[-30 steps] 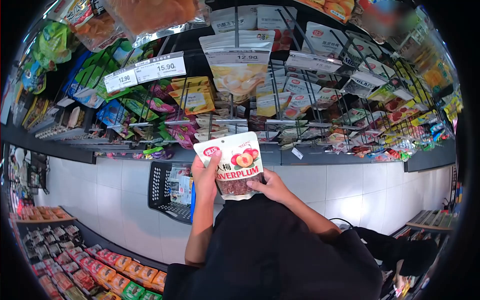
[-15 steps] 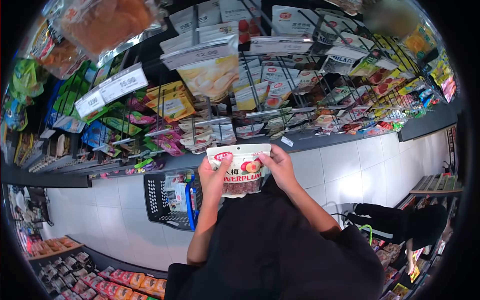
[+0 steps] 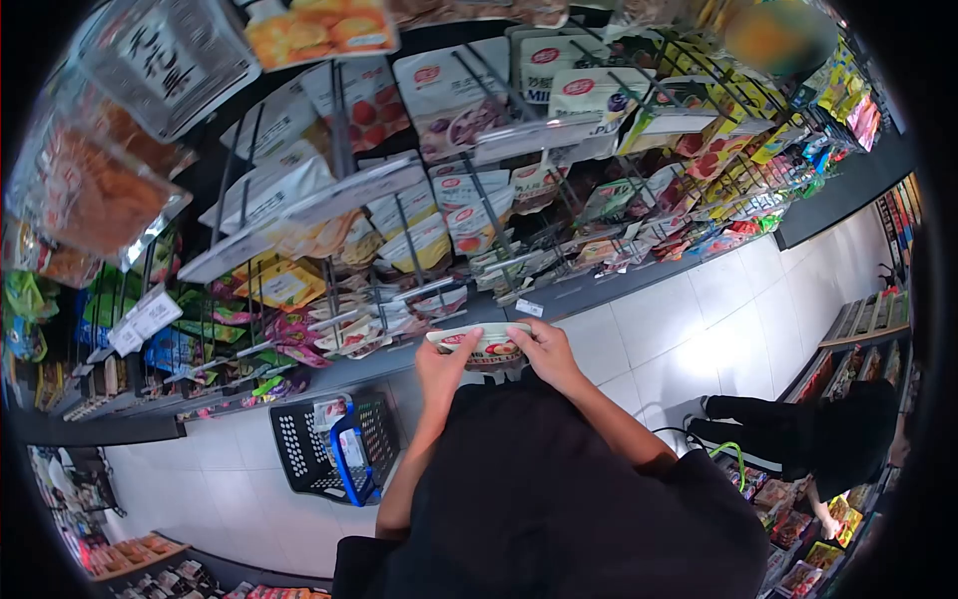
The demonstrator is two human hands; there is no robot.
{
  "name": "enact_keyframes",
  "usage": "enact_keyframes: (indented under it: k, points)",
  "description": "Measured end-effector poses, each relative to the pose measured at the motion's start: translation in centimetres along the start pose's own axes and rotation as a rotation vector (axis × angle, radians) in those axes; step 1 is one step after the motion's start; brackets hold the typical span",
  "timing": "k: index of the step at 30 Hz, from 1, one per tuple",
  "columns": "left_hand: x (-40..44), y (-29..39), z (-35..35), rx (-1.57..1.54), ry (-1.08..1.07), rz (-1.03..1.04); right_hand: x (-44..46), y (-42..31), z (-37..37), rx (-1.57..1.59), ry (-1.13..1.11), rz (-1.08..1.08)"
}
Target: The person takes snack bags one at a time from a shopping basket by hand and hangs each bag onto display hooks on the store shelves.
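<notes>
Held in front of my body is a snack pouch of dried plums (image 3: 494,349), white at the top with red lettering and fruit pictures. My left hand (image 3: 444,367) grips its left side with the thumb over the front. On the right side, my right hand (image 3: 548,356) pinches it the same way. The pouch is tipped, so its front looks foreshortened and its lower part is hard to see. Beyond my hands hang rows of similar pouches (image 3: 454,98) on display hooks.
A black shopping basket (image 3: 304,454) with a blue handle (image 3: 346,459) stands on the tiled floor (image 3: 689,334) to the left, with packages inside. Price-tag strips (image 3: 309,210) jut from the rack. At the right, a person in black (image 3: 848,439) reaches toward a low shelf.
The pouch has tilted, so less of its front shows; both hands still hold it. My view has shifted across the rack. The person's hand at the right remains by the yellow package.
</notes>
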State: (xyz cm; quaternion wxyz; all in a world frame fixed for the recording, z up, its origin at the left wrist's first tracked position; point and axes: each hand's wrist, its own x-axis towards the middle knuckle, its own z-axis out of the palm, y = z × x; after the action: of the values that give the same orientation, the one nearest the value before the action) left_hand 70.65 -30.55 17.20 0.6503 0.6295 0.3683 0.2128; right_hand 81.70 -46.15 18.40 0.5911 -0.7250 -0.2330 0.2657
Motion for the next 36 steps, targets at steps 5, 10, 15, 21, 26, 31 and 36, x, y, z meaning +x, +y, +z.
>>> enact_keyframes:
  k: [5,10,15,21,26,31,36]
  points:
    - [2.5,-2.1,6.9,0.152,-0.086,-0.004,1.7,5.5,-6.1,-0.111,0.096,-0.052]
    - [6.8,-3.7,13.8,0.407,-0.157,0.005,4.4,8.4,-12.1,-0.368,0.226,-0.130]
    - [9.6,-1.8,19.6,0.539,-0.143,-0.036,9.2,12.9,-16.4,0.024,0.207,0.095]
    - [11.7,-4.8,23.0,0.480,0.020,0.041,12.7,13.1,-19.0,0.197,0.204,0.026]
    - [11.4,-5.0,23.8,0.316,0.035,0.265,12.5,12.0,-20.5,0.163,0.169,-0.031]
    - [11.5,-4.6,24.6,0.211,0.040,0.219,13.6,11.8,-21.3,0.181,0.158,-0.060]
    - [11.5,-4.3,24.5,0.253,0.041,0.252,14.6,11.6,-21.5,0.117,0.145,-0.051]
